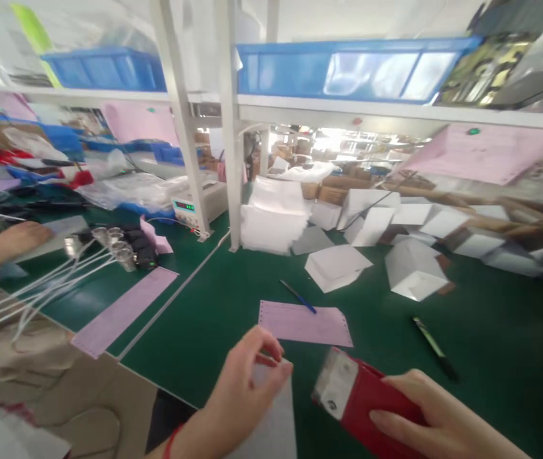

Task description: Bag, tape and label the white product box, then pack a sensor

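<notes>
Both grips pinched: left hand (247, 376), right hand (424, 414).

The flat red device (371, 408) is cut off by the lower frame edge and partly covered by the right hand (436, 417); background shelf contents are motion-blurred.

Pink sheet (305, 324), blue pen (298, 297), white boxes (413, 270)

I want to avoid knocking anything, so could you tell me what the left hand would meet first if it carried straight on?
Probably the pink sheet: the left hand points up-table towards it, though depth is unclear.
</notes>
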Available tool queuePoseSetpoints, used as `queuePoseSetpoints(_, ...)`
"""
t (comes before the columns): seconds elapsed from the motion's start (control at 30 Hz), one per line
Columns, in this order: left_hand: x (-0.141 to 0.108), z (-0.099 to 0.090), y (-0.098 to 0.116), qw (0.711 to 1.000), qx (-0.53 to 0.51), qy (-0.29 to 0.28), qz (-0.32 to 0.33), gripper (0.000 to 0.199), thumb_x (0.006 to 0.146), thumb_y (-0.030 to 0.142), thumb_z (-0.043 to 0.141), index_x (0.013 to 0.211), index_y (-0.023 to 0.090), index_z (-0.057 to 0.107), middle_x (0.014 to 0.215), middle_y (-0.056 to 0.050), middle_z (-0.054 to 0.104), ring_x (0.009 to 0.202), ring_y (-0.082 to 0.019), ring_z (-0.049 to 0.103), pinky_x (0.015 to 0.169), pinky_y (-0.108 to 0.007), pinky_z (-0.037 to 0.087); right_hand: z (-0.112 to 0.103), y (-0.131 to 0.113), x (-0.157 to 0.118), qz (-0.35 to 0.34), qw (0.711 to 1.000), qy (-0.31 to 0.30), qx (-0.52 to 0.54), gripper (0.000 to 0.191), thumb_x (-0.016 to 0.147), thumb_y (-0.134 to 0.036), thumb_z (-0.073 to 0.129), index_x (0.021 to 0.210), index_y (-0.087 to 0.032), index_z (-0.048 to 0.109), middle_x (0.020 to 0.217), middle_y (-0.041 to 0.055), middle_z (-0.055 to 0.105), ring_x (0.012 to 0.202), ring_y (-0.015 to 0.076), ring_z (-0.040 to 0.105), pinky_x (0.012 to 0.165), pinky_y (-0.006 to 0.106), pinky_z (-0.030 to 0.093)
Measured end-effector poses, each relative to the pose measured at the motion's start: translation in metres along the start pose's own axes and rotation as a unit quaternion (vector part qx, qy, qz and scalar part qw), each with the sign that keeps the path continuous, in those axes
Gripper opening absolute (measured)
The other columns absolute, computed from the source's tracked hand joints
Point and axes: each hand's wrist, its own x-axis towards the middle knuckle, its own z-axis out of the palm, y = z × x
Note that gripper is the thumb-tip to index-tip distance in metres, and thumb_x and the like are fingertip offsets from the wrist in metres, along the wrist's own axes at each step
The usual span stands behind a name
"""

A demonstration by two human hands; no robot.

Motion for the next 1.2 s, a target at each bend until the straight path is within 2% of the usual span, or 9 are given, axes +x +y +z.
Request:
queuePoseSetpoints(0.07,-0.006,-0.004,0.011,0.985,-0.113,-0.027,-0.127,0.031,0.093,0.040,0.062,0.112,0.016,0.061,0.105,-0.010,0.068,0.090,-0.023,0.069,0.076,-0.033,0.058,0.001,-0.008,-0.010,0.006,1.000,-0.012,0.015,0.057,0.086,-0.069,0.061,0.101,-0.017,0.077,0.102,0.0107,0.070,0.092,0.0298,0.067,0.082,0.037,0.052)
queuePoseSetpoints(0.13,-0.012,-0.005,0.023,0.956,-0.198,-0.075,-0.202,0.047,0.087,0.046,0.068,0.123,0.016,0.061,0.114,-0.012,0.070,0.098,-0.025,0.070,0.085,-0.036,0.059,0.002,-0.017,-0.016,-0.009,0.999,-0.044,0.013,0.046,0.086,-0.061,0.063,0.100,-0.019,0.078,0.108,0.0105,0.070,0.098,0.0307,0.064,0.088,0.039,0.050)
queuePoseSetpoints(0.27,-0.020,-0.001,0.044,0.918,-0.280,-0.133,-0.245,0.037,0.086,0.045,0.069,0.108,0.016,0.073,0.104,-0.009,0.076,0.099,-0.027,0.071,0.086,-0.034,0.058,0.004,-0.033,-0.019,-0.040,0.992,-0.121,0.011,0.032,0.086,-0.048,0.061,0.088,-0.019,0.076,0.106,0.0094,0.071,0.101,0.0290,0.062,0.084,0.035,0.049)
queuePoseSetpoints(0.4,-0.023,0.002,0.049,0.923,-0.287,-0.087,-0.243,0.028,0.086,0.044,0.070,0.083,0.016,0.075,0.081,-0.004,0.073,0.078,-0.019,0.066,0.071,-0.026,0.053,0.008,-0.043,-0.016,-0.040,0.990,-0.134,0.016,0.028,0.087,-0.043,0.063,0.090,-0.018,0.076,0.106,0.0081,0.072,0.100,0.0266,0.064,0.080,0.030,0.050)
queuePoseSetpoints(0.57,-0.030,0.004,0.043,0.912,-0.335,-0.027,-0.235,0.042,0.090,0.059,0.068,0.096,0.018,0.073,0.077,-0.001,0.071,0.069,-0.015,0.062,0.065,-0.024,0.050,0.011,-0.048,-0.013,-0.049,0.986,-0.154,0.033,0.024,0.088,-0.038,0.060,0.085,-0.017,0.072,0.088,0.0047,0.072,0.076,0.0186,0.064,0.068,0.026,0.048)
queuePoseSetpoints(0.77,-0.032,0.007,0.043,0.908,-0.317,-0.046,-0.270,0.037,0.082,0.051,0.077,0.075,0.016,0.068,0.069,0.001,0.066,0.064,-0.014,0.059,0.063,-0.024,0.049,0.014,-0.050,-0.017,-0.055,0.982,-0.172,0.060,0.024,0.087,-0.038,0.060,0.086,-0.017,0.069,0.093,0.0063,0.073,0.077,0.0192,0.065,0.068,0.026,0.048)
queuePoseSetpoints(0.83,-0.031,0.006,0.043,0.907,-0.311,-0.036,-0.283,0.037,0.079,0.050,0.078,0.068,0.017,0.065,0.062,0.001,0.065,0.060,-0.014,0.058,0.061,-0.025,0.049,0.015,-0.050,-0.016,-0.035,0.984,-0.167,0.054,0.024,0.086,-0.040,0.062,0.080,-0.017,0.066,0.085,0.0048,0.069,0.070,0.0170,0.061,0.062,0.025,0.044)
queuePoseSetpoints(0.97,-0.036,-0.008,0.035,0.910,-0.295,-0.007,-0.291,0.041,0.075,0.053,0.081,0.063,0.017,0.064,0.058,0.000,0.066,0.055,-0.014,0.059,0.058,-0.025,0.050,0.014,-0.044,-0.009,-0.020,0.974,-0.212,0.072,0.035,0.082,-0.049,0.063,0.067,-0.019,0.051,0.065,-0.0013,0.053,0.057,0.0110,0.045,0.049,0.023,0.030)
queuePoseSetpoints(1.2,-0.075,-0.033,0.011,0.904,-0.243,0.098,-0.336,0.039,0.079,0.051,0.083,0.067,0.018,0.066,0.056,0.003,0.067,0.051,-0.010,0.057,0.053,-0.019,0.047,0.003,-0.015,0.006,-0.003,0.957,-0.279,0.077,0.052,0.088,-0.065,0.064,0.071,-0.016,0.056,0.068,0.0010,0.057,0.057,0.0100,0.048,0.047,0.019,0.028)
